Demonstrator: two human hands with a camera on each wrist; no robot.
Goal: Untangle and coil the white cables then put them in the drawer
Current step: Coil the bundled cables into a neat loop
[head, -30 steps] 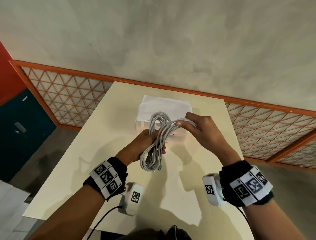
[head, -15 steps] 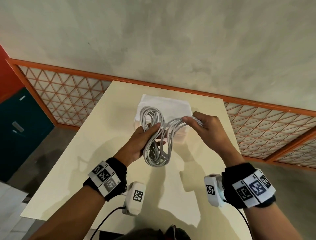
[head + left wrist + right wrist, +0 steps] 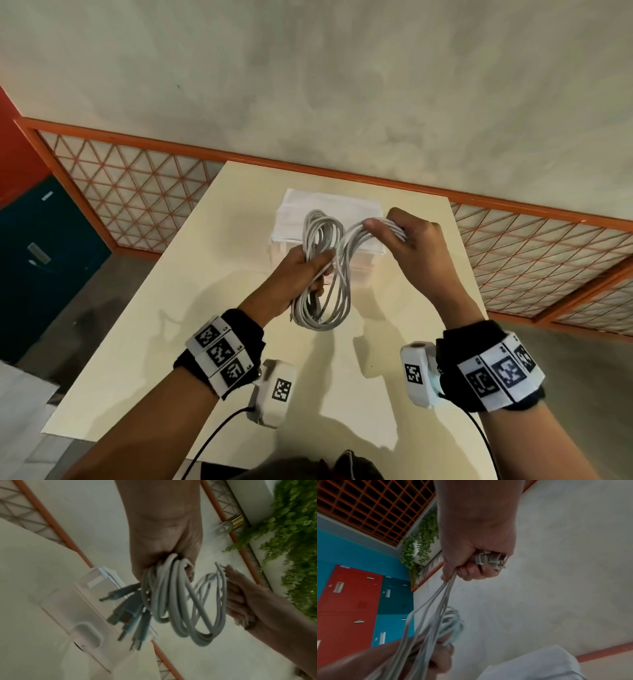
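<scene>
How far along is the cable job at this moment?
Done: the white cables are gathered in loops. In hand: the left hand grips the bundle; the right hand grips a loop pulled sideways. Left: finish the coil and stow it; the drawer unit looks closed.

Your desk (image 3: 164,308) is cream-coloured and reaches away from you to a mottled grey concrete floor (image 3: 308,85) at the far side. An orange-framed lattice rail (image 3: 130,192) runs left and right behind the desk. At the far left you have red and teal lockers (image 3: 351,601) with small metal handles. Green trailing plants (image 3: 295,547) hang from a white planter, and an orange grid ceiling (image 3: 376,507) sits overhead. Light falls from above, throwing soft shadows on the desk.
</scene>
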